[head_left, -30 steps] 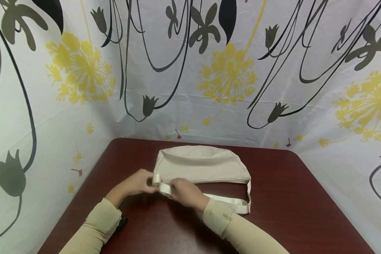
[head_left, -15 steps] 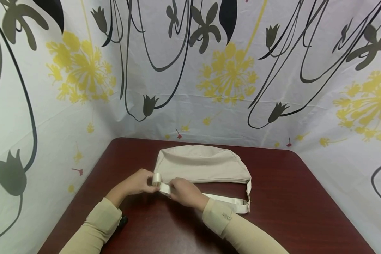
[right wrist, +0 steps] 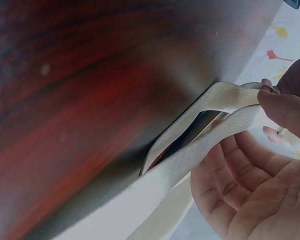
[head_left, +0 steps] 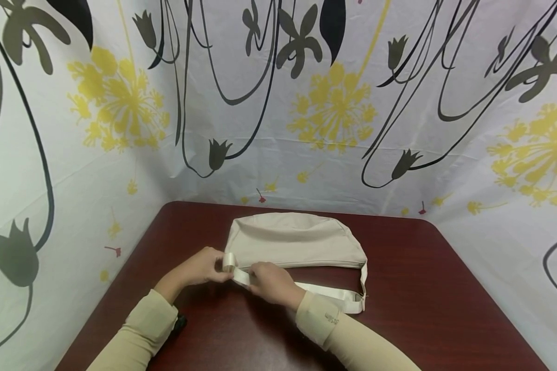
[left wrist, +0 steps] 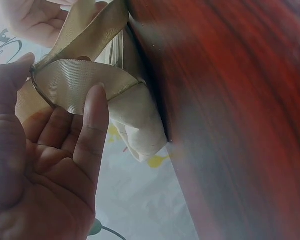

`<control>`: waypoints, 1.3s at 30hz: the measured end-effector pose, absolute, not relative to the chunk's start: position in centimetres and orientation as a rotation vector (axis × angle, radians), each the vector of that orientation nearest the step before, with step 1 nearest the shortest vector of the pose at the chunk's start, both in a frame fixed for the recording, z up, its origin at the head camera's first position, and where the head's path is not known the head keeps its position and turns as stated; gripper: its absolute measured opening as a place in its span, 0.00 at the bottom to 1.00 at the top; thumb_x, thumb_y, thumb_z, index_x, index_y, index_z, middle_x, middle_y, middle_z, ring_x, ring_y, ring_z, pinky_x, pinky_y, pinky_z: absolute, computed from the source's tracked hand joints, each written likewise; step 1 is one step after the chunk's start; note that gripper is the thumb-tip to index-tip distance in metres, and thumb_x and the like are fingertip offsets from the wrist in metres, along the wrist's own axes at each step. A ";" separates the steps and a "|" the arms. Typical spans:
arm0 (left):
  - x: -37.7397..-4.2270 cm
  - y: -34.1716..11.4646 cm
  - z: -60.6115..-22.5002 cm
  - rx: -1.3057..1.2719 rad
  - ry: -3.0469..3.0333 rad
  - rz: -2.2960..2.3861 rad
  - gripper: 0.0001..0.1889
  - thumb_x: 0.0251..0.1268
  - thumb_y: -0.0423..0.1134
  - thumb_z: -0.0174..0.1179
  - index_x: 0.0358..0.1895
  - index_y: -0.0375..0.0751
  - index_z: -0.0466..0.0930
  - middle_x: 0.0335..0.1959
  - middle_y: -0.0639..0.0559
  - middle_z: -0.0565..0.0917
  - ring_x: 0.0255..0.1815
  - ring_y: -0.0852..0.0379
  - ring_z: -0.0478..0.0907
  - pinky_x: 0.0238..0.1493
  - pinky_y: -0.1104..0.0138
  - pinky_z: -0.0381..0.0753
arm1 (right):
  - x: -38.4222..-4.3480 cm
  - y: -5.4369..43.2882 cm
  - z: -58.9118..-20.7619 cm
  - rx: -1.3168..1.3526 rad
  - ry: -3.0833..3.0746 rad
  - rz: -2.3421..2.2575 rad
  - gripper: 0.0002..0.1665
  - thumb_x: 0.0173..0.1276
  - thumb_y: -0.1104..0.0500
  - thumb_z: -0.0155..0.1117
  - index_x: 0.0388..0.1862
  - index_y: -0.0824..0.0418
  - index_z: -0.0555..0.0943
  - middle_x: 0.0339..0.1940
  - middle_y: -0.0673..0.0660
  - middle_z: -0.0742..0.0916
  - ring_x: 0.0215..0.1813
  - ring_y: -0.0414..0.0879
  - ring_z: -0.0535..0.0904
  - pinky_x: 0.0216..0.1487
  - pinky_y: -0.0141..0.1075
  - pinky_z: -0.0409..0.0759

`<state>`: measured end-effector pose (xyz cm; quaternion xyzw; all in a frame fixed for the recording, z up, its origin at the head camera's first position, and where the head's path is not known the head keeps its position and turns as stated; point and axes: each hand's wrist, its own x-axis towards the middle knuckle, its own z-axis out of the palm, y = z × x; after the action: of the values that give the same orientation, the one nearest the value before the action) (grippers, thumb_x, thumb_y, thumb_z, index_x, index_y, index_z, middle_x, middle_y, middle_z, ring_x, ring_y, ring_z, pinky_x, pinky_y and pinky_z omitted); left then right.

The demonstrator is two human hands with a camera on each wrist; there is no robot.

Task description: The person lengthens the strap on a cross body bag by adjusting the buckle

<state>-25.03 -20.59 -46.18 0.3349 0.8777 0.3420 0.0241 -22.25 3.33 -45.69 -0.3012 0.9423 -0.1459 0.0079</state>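
Note:
A cream shoulder bag [head_left: 297,242] lies on the table, its zipped edge toward me and its webbing strap [head_left: 329,292] along the near side. At the bag's left end, my left hand [head_left: 199,268] pinches the strap where it loops up. The left wrist view shows a thin metal ring [left wrist: 41,91] on the strap at the thumb tip, with the fingers behind the webbing. Just to the right, my right hand [head_left: 274,282] holds the strap between thumb and fingers. Two layers of webbing [right wrist: 215,135] run from it in the right wrist view.
The dark red table [head_left: 422,288] carries the bag near its back edge. Patterned white cloth [head_left: 269,118] hangs behind and at both sides. A small black object [head_left: 180,323] shows beside the left cuff.
My right hand has shifted very slightly toward me and to the right along the strap. The left hand and the bag stay where they were.

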 end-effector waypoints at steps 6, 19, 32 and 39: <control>-25.0 -20.6 -46.1 1.033 2.716 1.057 0.08 0.57 0.44 0.72 0.36 0.46 0.87 0.23 0.65 0.79 0.24 0.67 0.67 0.28 0.70 0.70 | -22.3 3.2 -45.7 -0.964 2.941 -0.472 0.13 0.65 0.52 0.74 0.45 0.56 0.84 0.32 0.44 0.82 0.32 0.36 0.73 0.34 0.33 0.75; -25.0 -20.7 -46.2 1.025 2.711 1.039 0.09 0.58 0.45 0.72 0.33 0.46 0.85 0.22 0.65 0.76 0.23 0.67 0.66 0.28 0.70 0.70 | -22.4 2.8 -45.4 -0.956 2.867 -0.557 0.14 0.68 0.53 0.72 0.48 0.58 0.84 0.35 0.45 0.84 0.36 0.36 0.75 0.41 0.34 0.77; -25.1 -21.0 -46.3 1.026 2.702 1.052 0.08 0.59 0.45 0.72 0.32 0.47 0.84 0.22 0.64 0.78 0.24 0.67 0.68 0.28 0.70 0.71 | -22.5 1.0 -45.3 -1.070 2.922 -0.486 0.21 0.60 0.47 0.79 0.43 0.56 0.82 0.30 0.44 0.79 0.32 0.37 0.73 0.35 0.31 0.74; -25.2 -21.0 -46.2 1.010 2.693 1.061 0.07 0.60 0.44 0.71 0.35 0.47 0.85 0.24 0.65 0.79 0.24 0.67 0.70 0.29 0.70 0.73 | -23.0 0.5 -45.7 -1.035 2.938 -0.485 0.22 0.56 0.45 0.81 0.40 0.56 0.83 0.29 0.45 0.80 0.30 0.36 0.73 0.32 0.31 0.74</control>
<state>-25.15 -21.01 -46.21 0.3291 0.8778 0.3460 0.0380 -23.00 0.46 -45.75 -0.3282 0.9320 -0.1539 -0.0056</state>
